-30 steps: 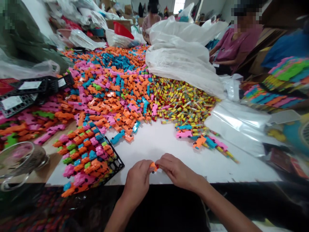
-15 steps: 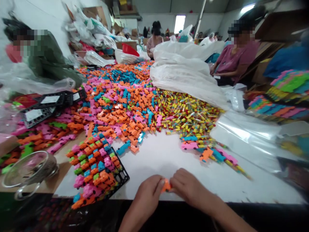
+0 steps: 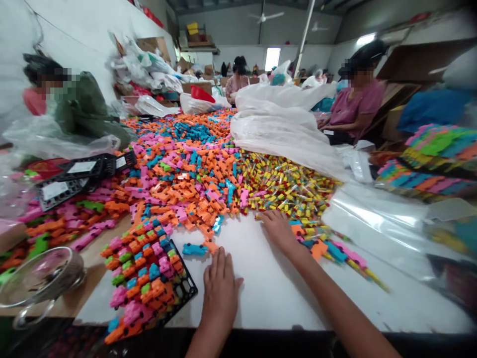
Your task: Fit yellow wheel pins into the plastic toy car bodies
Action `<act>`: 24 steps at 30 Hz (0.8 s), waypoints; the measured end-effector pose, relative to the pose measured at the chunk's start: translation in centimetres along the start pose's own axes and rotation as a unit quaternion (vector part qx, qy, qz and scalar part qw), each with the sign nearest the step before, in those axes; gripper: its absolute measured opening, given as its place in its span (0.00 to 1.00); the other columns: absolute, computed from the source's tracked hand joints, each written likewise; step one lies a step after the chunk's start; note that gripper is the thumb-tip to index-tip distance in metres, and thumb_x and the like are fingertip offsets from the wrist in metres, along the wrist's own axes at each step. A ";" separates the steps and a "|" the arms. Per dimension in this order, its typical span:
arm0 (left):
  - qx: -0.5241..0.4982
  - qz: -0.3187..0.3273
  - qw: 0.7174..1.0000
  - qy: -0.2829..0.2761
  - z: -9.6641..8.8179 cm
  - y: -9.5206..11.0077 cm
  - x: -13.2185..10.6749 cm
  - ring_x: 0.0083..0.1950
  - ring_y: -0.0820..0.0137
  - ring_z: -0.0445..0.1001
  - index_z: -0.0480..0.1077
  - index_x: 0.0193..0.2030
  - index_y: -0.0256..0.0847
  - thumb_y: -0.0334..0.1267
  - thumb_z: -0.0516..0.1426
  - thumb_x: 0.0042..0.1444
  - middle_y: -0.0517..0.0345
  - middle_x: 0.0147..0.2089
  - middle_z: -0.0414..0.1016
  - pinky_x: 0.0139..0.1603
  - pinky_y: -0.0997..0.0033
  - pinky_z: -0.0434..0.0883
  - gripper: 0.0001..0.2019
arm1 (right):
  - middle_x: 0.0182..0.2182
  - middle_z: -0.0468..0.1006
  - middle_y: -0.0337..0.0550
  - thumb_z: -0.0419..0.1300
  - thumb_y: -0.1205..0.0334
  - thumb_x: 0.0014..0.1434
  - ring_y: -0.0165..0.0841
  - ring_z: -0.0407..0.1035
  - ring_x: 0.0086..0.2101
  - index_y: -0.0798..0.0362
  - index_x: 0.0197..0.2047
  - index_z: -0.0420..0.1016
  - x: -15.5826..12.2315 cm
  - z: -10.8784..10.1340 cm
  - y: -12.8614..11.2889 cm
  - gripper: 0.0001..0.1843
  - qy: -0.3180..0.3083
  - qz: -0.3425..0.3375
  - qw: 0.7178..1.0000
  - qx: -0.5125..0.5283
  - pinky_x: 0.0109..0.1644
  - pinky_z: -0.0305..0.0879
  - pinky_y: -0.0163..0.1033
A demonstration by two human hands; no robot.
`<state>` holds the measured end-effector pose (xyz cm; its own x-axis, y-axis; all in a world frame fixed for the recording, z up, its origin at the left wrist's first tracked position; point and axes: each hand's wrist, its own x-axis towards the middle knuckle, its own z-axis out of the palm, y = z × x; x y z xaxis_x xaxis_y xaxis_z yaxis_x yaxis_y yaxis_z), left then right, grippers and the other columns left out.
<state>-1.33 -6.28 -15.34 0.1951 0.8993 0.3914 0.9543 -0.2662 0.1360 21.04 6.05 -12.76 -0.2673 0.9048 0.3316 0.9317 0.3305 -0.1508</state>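
My left hand (image 3: 220,288) lies palm down over the white board, fingers stretched forward. Its fingertips meet an orange toy car (image 3: 211,246), beside a blue toy car (image 3: 194,249). Farther forward, my right hand (image 3: 279,231) reaches to the near edge of a heap of small yellow tubes with red ends (image 3: 286,184). Its fingers look extended, though the tips partly blend into the heap. Just right of that hand, an orange toy car (image 3: 297,229) rests among cars joined to yellow sticks. A black holed tray (image 3: 188,283) full of colourful toy cars stands at left.
A big heap of toy cars (image 3: 179,184) spreads over the table. Black trays (image 3: 85,171) and a metal strainer (image 3: 40,278) are at left. Clear plastic sheeting (image 3: 376,214) and stacked filled trays (image 3: 428,174) lie at right. Several people sit around the table.
My hands have parted from the orange toy car they both held near the front edge. The left moved forward-left to loose cars, the right forward to the yellow heap. The view tilted up slightly.
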 end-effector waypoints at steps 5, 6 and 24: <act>-0.064 0.004 0.996 0.060 -0.8 -1.0 0.0 0.64 0.58 0.64 0.64 0.59 0.36 0.30 0.48 0.62 0.40 0.63 0.66 0.57 0.54 0.69 0.18 | 0.38 0.75 0.55 0.52 0.71 0.62 0.42 0.64 0.40 0.58 0.39 0.73 2.3 1.5 -2.0 0.09 -0.021 0.011 0.999 0.030 0.45 0.59 0.44; -0.063 -0.003 0.996 0.067 -0.7 -1.2 0.0 0.64 0.57 0.65 0.64 0.59 0.36 0.31 0.48 0.62 0.40 0.62 0.67 0.57 0.52 0.69 0.18 | 0.36 0.74 0.53 0.52 0.72 0.62 0.41 0.65 0.39 0.58 0.37 0.72 2.0 1.4 -2.4 0.08 -0.027 0.005 0.999 0.040 0.43 0.59 0.43; -0.218 0.083 0.972 0.031 -3.8 0.0 -0.4 0.53 0.63 0.73 0.66 0.57 0.43 0.29 0.50 0.63 0.51 0.49 0.77 0.61 0.51 0.64 0.17 | 0.29 0.67 0.34 0.60 0.55 0.59 0.28 0.64 0.31 0.53 0.39 0.67 -6.2 -3.6 -8.7 0.11 -0.264 0.036 0.794 0.546 0.34 0.62 0.33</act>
<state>-2.22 -7.95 -12.05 0.3103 0.8125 0.4936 0.7212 -0.5395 0.4346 15.52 -3.44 -10.13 -0.5583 0.8226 -0.1079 0.2568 0.0476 -0.9653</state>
